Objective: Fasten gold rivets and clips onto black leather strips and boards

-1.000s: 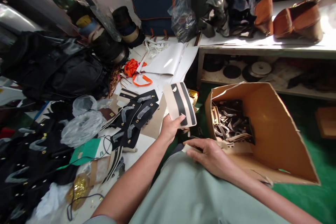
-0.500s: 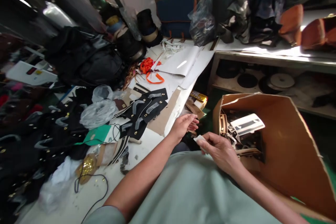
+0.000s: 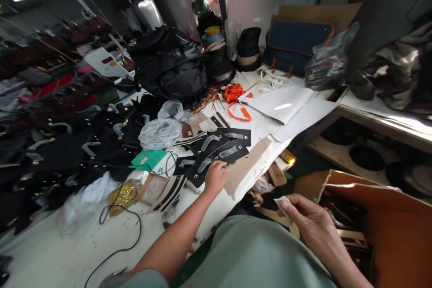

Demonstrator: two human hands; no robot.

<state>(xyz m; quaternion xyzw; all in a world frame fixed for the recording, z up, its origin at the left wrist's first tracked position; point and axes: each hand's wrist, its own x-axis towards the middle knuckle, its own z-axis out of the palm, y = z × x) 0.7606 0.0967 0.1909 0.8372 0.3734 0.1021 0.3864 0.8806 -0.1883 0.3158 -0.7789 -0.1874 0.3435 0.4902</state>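
Note:
My left hand (image 3: 216, 179) reaches over the table to the near edge of several black panels (image 3: 229, 155). Its fingers look loosely bent and apart, and I see nothing held in them. Each panel bears a strip wrapped in clear plastic and small gold-coloured metal fittings. My right hand (image 3: 312, 218) is closed in front of my body, beside a cardboard box (image 3: 398, 234). Between its thumb and fingers is a small white scrap (image 3: 282, 202), paper or cloth, I cannot tell which.
Crumpled plastic bags (image 3: 160, 132), a green card (image 3: 148, 160), a bag of gold-coloured bits (image 3: 123, 195) and a black cord (image 3: 140, 234) lie left of the panels. Scissors (image 3: 263, 112) and orange ribbon (image 3: 239, 111) lie farther back. A black backpack (image 3: 172, 67) stands behind.
My left hand has moved away from my right hand, leftward to the black panels. My right hand still pinches the white scrap. The view has turned left, so the box sits farther right.

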